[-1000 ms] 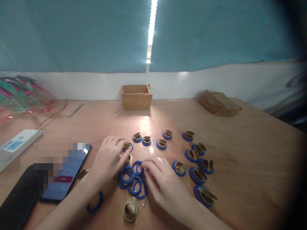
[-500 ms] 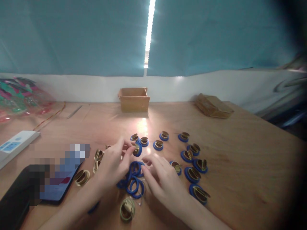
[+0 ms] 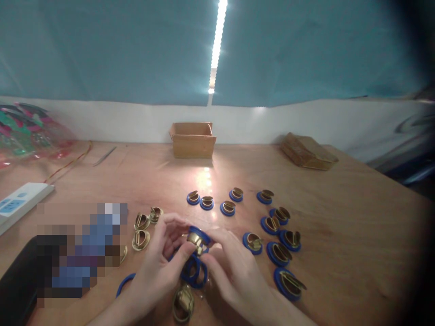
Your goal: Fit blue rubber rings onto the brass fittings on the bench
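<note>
A gold metal fitting [image 3: 196,240] with a blue ring around its upper rim is held up between my two hands, its gold side facing me. My left hand [image 3: 166,253] grips it from the left, the thumb pressed on the metal. From the right, the fingers of my right hand [image 3: 231,262] close on its edge by the blue ring. Just below lie several loose blue rings [image 3: 200,277], partly hidden by my hands. Nearer to me rests a gold fitting without a blue ring [image 3: 183,304].
Several blue-ringed gold fittings [image 3: 278,253] are spread to the right and behind. Plain gold fittings [image 3: 141,240] sit at left, near a loose blue ring [image 3: 125,284] and a black-and-blue object [image 3: 30,267]. An open cardboard box [image 3: 193,147] stands at the back, a brown packet [image 3: 307,151] to its right.
My left hand has brought the fitting down towards me and turned it. My right hand has moved from the loose rings up to the fitting's right edge.
</note>
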The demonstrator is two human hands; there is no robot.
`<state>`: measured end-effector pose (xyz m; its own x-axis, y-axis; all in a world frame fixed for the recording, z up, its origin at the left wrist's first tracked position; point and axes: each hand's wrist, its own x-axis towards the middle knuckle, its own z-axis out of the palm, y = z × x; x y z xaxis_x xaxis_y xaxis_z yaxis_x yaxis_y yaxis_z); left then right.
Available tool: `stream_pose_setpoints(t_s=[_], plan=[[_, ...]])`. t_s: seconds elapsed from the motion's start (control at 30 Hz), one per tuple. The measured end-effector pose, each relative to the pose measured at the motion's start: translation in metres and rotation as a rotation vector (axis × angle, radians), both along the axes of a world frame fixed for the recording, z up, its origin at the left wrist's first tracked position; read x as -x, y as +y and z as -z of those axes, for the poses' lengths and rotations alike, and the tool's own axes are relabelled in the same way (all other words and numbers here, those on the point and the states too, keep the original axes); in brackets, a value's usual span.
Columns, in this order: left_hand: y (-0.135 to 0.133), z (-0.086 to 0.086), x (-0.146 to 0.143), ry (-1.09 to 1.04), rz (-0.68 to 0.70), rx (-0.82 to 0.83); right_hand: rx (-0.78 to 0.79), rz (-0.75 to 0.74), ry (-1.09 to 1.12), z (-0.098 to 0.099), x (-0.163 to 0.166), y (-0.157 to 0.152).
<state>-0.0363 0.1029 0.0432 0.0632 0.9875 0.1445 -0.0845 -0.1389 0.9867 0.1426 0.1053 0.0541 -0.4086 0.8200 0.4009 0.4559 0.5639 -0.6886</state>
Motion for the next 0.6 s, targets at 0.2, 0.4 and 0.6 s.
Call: stream_pose_setpoints(t_s=[0.2, 0.4, 0.6], plan=[[-0.001, 0.004, 0.001, 0.028, 0.138, -0.017, -0.008, 0.0, 0.004, 0.005, -0.002, -0.001], [-0.005, 0.005, -0.002, -0.078, 0.165, 0.009, -0.078, 0.078, 0.072, 0.004, 0.001, 0.0], [-0.011, 0.007, -0.006, -0.073, 0.13, 0.014, -0.144, 0.147, 0.16, -0.003, 0.005, 0.0]])
